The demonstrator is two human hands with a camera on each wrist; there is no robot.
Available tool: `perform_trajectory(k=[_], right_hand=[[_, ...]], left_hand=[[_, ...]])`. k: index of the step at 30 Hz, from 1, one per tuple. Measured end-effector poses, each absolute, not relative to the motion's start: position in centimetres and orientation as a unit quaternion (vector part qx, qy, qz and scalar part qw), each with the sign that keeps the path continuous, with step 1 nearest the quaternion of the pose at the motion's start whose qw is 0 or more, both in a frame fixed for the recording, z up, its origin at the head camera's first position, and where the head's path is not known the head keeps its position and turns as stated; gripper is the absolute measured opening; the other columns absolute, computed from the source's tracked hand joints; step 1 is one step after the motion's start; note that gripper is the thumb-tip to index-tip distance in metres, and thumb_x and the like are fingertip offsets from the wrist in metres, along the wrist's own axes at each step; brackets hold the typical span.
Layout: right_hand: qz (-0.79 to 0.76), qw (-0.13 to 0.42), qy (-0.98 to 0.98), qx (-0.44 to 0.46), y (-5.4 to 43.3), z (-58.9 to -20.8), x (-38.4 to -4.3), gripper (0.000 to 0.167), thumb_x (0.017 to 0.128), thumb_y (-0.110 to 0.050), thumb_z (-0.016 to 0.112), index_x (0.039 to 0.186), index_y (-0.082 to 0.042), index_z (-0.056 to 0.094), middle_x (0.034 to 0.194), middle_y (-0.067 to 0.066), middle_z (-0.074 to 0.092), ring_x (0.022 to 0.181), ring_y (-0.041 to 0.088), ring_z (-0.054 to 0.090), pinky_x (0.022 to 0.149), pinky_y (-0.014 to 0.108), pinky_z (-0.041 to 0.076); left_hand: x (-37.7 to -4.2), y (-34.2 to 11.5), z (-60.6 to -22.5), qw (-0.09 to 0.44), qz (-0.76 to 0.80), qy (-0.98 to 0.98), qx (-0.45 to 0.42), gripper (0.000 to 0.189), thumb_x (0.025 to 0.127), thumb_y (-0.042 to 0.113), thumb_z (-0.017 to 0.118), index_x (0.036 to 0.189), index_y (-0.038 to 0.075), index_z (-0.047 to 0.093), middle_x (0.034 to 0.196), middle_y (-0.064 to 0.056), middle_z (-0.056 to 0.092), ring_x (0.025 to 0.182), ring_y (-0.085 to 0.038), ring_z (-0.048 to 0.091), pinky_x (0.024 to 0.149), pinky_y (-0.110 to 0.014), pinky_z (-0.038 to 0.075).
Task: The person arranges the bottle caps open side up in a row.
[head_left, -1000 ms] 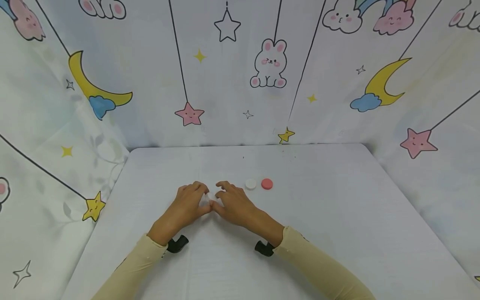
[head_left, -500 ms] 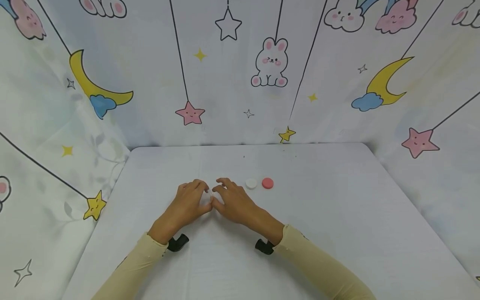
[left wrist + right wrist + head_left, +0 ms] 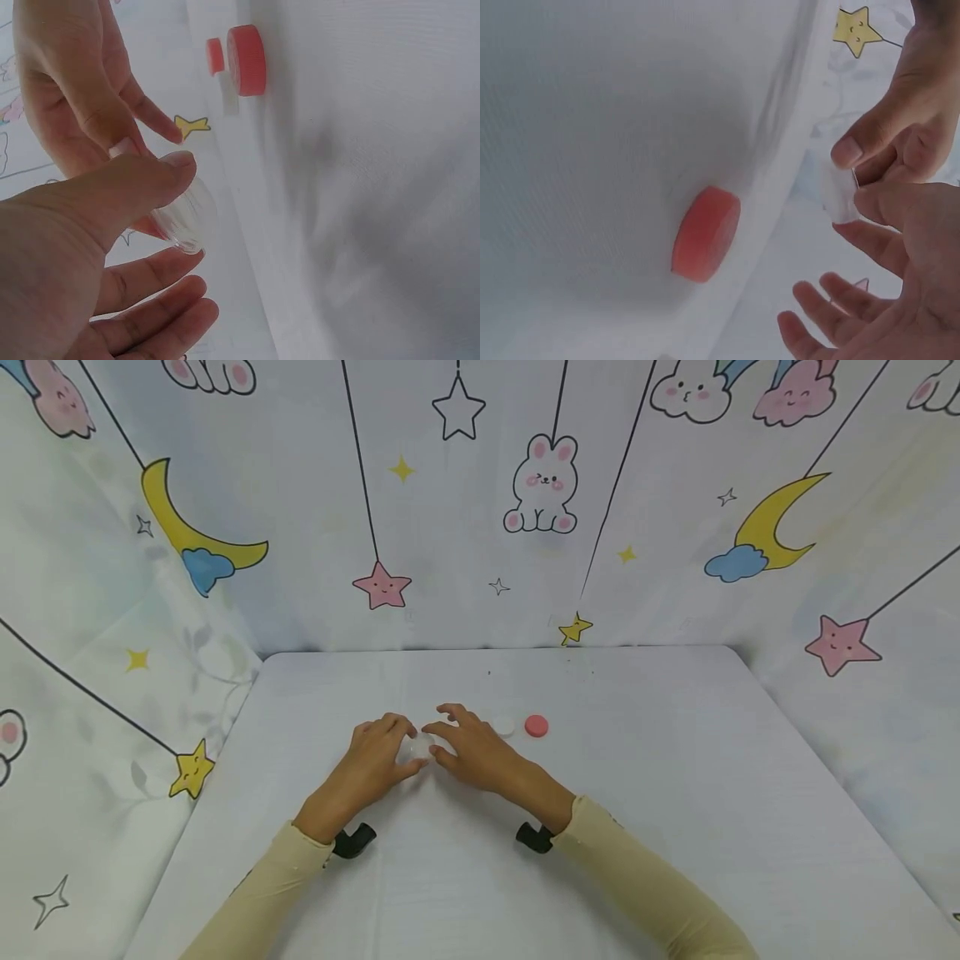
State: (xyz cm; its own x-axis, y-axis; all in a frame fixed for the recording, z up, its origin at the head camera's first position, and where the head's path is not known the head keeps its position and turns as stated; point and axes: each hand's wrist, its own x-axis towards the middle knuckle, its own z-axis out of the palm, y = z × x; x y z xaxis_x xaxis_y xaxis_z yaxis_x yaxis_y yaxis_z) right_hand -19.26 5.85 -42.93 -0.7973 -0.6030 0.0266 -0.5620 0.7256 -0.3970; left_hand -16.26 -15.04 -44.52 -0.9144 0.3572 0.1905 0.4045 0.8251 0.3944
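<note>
Largest here: cloth backdrop point(image 3: 457, 527) w/ printed bunny, moons + stars. Then white table point(image 3: 675, 860), a person's tan sleeves point(image 3: 258, 889) reaching over it. R hand point(image 3: 480, 752) has shifted a touch fwd since ½ sec ago, fingers spread wider; L hand point(image 3: 367, 760) abt same. L thumb + forefinger pinch a clear plastic pc point(image 3: 422, 746); R thumb + forefinger pinch its other edge. More of the pc shows now. Red cap point(image 3: 536, 726) + white cap point(image 3: 505, 727) stay put, side by side; another red cap point(image 3: 247, 61) is nearer in L wrist view. Pc is off the table, btwn the hands: roundish from above, narrow in R wrist view, long axis near-vertical there. Can't tell which face pts where.
</note>
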Motion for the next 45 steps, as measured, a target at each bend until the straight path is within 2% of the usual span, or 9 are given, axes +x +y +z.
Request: perform_trajectory(k=[7,16,31,45], right_hand=[[-0.194,0.067,0.918,-0.34,6.3,-42.9,-20.1,0.041,0.106,-0.029,0.067,0.145,-0.018,0.064,0.161,0.013,0.045,0.142,0.031,0.053,0.112,0.058,0.046],[-0.154,0.083,0.92,-0.351,6.2,-43.2,-20.4,0.04,0.103,-0.028,0.071,0.142,-0.018,0.067,0.159,0.012,0.049,0.141,0.03,0.053,0.111,0.058,0.048],[-0.099,0.053,0.919,-0.378,5.7,-44.4,-20.4,0.035,0.102,-0.029,0.073,0.135,-0.019,0.072,0.154,0.011,0.054,0.135,0.03,0.059,0.1,0.048,0.055],[-0.093,0.044,0.921,-0.376,5.5,-45.4,-20.3,0.033,0.101,-0.03,0.074,0.132,-0.02,0.073,0.154,0.009,0.054,0.135,0.029,0.059,0.103,0.048,0.054]], left_hand=[[-16.2,-15.0,-44.4,0.051,-0.214,-0.954,-0.203,0.043,0.091,0.025,0.086,0.121,0.003,0.066,0.129,-0.013,0.063,0.128,-0.034,0.06,0.111,-0.063,0.038],[-16.2,-15.0,-45.0,0.048,-0.205,-0.953,-0.22,0.041,0.091,0.025,0.085,0.119,0.001,0.067,0.128,-0.015,0.062,0.121,-0.038,0.061,0.106,-0.062,0.044],[-16.2,-15.1,-45.3,0.021,-0.194,-0.956,-0.22,0.037,0.091,0.024,0.085,0.116,0.002,0.069,0.128,-0.016,0.062,0.12,-0.037,0.061,0.105,-0.061,0.044],[-16.3,-15.1,-45.8,0.002,-0.19,-0.959,-0.208,0.037,0.09,0.023,0.086,0.116,0.002,0.069,0.127,-0.015,0.061,0.12,-0.036,0.061,0.108,-0.061,0.042]])
